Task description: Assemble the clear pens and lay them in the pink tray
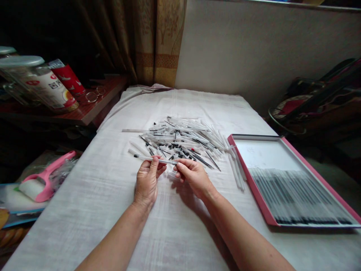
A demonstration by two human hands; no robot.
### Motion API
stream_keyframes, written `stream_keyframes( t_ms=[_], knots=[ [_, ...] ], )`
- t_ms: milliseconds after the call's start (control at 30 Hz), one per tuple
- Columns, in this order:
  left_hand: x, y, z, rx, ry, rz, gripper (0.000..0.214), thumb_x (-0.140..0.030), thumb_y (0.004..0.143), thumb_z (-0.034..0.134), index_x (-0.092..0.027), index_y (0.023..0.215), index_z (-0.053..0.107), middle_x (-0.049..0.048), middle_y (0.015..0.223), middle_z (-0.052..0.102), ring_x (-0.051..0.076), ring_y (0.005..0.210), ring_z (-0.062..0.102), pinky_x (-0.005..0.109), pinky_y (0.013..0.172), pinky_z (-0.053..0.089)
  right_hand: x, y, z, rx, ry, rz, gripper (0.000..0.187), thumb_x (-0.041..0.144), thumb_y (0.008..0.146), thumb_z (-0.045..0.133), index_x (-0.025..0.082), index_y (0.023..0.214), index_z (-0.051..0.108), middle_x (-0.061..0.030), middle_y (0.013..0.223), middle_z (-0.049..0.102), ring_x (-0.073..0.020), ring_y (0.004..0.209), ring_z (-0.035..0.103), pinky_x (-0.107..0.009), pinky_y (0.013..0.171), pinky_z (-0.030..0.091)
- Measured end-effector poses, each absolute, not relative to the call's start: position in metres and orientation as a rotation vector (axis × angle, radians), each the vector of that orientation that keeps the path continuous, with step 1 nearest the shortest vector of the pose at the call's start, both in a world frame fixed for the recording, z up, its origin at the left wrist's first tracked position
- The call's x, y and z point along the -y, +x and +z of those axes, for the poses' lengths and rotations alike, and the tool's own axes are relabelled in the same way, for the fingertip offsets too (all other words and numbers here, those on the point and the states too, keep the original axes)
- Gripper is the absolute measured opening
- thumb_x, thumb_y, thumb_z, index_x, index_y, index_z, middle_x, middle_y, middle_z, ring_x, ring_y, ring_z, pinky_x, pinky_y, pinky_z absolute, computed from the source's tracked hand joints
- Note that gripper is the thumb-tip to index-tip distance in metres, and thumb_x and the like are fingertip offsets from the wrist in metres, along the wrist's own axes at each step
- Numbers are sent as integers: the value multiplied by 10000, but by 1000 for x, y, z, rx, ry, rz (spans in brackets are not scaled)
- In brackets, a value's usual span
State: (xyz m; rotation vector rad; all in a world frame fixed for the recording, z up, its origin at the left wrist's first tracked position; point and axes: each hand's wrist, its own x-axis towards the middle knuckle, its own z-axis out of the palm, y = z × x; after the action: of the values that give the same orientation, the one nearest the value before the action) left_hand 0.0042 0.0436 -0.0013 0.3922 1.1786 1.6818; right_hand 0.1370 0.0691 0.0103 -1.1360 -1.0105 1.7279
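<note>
My left hand (pixel 149 177) pinches a slim pen (pixel 142 157) with a clear barrel and a black plug at its left end. At the pen's other end, the fingertips of my right hand (pixel 194 175) are closed on it; whether they also hold a small part there is hidden. Just beyond both hands lies a loose pile of pen parts (pixel 183 137): clear barrels, dark refills, black plugs and clear caps. To the right, a shallow pink-edged box (pixel 258 195) holds a row of assembled pens (pixel 299 197).
A white cloth (pixel 98 210) covers the table. At the left, a wooden side table (pixel 93 109) carries a plastic jar (pixel 47 88), a red can (pixel 67 77) and glasses (pixel 96 94). A pink tape dispenser (pixel 46 180) lies lower left. A curtain (pixel 158 45) hangs behind.
</note>
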Motion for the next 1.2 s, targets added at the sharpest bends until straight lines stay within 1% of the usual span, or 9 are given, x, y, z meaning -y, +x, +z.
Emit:
stream_keyframes(
  t_ms=[333,533,667,767,867,967,1067,1167,1200],
  knots=[
    [-43,4,-3,-1178,387,1664,461,-496,536,861,-163,777,651,-30,714,693,103,634,661,222,629,546,-65,133,9,1037,-1168,1714,343,414,639,740,155,864,722,-11,662,648,-88,509,534,-179,394,383],
    [-47,3,-3,-1111,379,1687,448,-470,538,869,-160,778,653,-31,728,691,87,632,652,218,652,556,-71,134,9,1085,-1145,1700,320,413,648,714,153,834,699,-8,669,644,-85,511,537,-186,416,392],
    [-47,2,-2,-1026,404,1665,436,-410,560,877,-185,869,668,-24,896,699,88,714,665,221,696,563,-75,141,12,1143,-1171,1614,323,390,661,695,162,889,676,-3,688,650,-92,524,551,-193,429,392],
    [-46,0,-1,-1010,444,1606,456,-414,579,868,-197,923,662,-22,862,693,108,756,678,218,697,559,-77,150,17,1164,-1189,1510,301,376,649,713,170,855,639,2,679,651,-94,518,553,-191,423,388],
    [-44,-1,1,-1026,518,1513,492,-433,558,870,-183,928,662,-8,850,700,118,728,680,223,682,557,-78,164,22,1087,-1159,1478,323,420,621,754,166,758,607,13,623,627,-71,476,512,-165,386,337],
    [-43,-2,2,-1055,605,1423,512,-434,569,861,-176,969,673,-3,824,699,111,699,670,217,668,547,-80,188,28,921,-1138,1435,444,517,557,798,161,731,599,30,562,589,-41,415,439,-140,342,254],
    [-43,-2,1,-1099,655,1383,531,-438,520,877,-172,941,693,-5,821,696,108,670,662,226,663,548,-85,229,38,809,-1147,1279,529,578,483,826,164,713,590,57,502,537,-20,373,373,-128,325,217],
    [-43,-1,0,-1140,708,1359,541,-459,498,881,-173,924,709,1,803,702,117,662,662,233,657,546,-89,286,54,789,-1169,1075,527,579,484,833,169,702,584,79,462,467,-18,365,345,-129,328,209],
    [-43,-1,-1,-1152,720,1358,545,-462,488,884,-175,918,712,2,802,704,117,657,660,234,655,546,-91,307,59,805,-1192,1027,512,577,508,825,171,709,586,85,458,443,-20,364,336,-131,329,201]
  ],
)
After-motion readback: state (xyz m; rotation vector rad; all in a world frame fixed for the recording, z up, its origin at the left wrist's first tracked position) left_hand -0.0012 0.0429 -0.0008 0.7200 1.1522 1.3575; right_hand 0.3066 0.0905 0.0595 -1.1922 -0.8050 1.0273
